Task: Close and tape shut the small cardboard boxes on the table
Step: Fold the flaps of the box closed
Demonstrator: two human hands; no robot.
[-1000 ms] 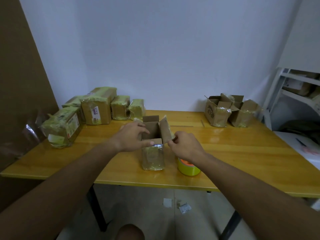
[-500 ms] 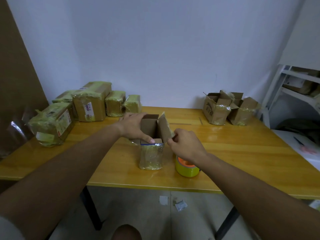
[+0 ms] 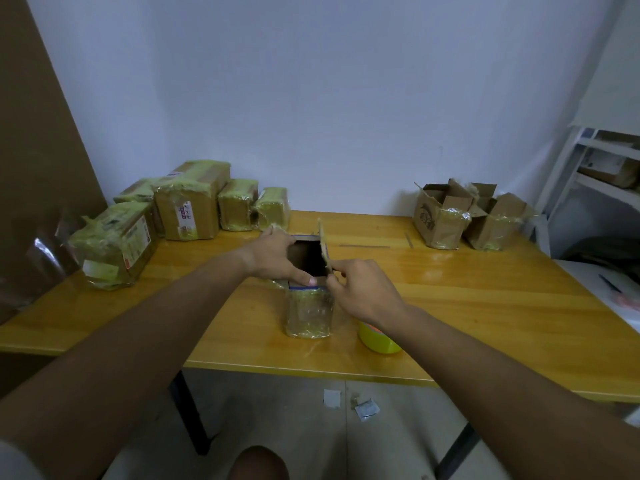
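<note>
While it stands upright near the middle of the frame, close to the front edge of the yellow wooden bench [image 3: 485, 306], the small brown cardboard box with tape-wrapped sides [image 3: 309, 311] shows us its open top and dark inside. We see our left hand [image 3: 277, 259] laid over the box's left rim, thumb curled onto the near edge and fingers reaching round the far side, gripping the box. Our right hand [image 3: 363, 291] pinches the lower end of the upright right cardboard flap [image 3: 324, 245] between thumb and fingers; the flap stands nearly vertical. Just right of the box, partly hidden under our right wrist, sits a yellow-green roll of tape with an orange core [image 3: 377, 339].

Toward the upper left of the bench we see a cluster of sealed cardboard parcels wrapped in yellowish tape [image 3: 187, 206], the nearest and largest lying tilted at the left edge. Toward the upper right stand two open brown cardboard boxes [image 3: 471, 216], touching each other, flaps up. At the far right of the frame is a white metal shelf rack [image 3: 568, 168]. Below the bench, scraps of paper [image 3: 346, 403] lie on the grey floor [image 3: 277, 410].
</note>
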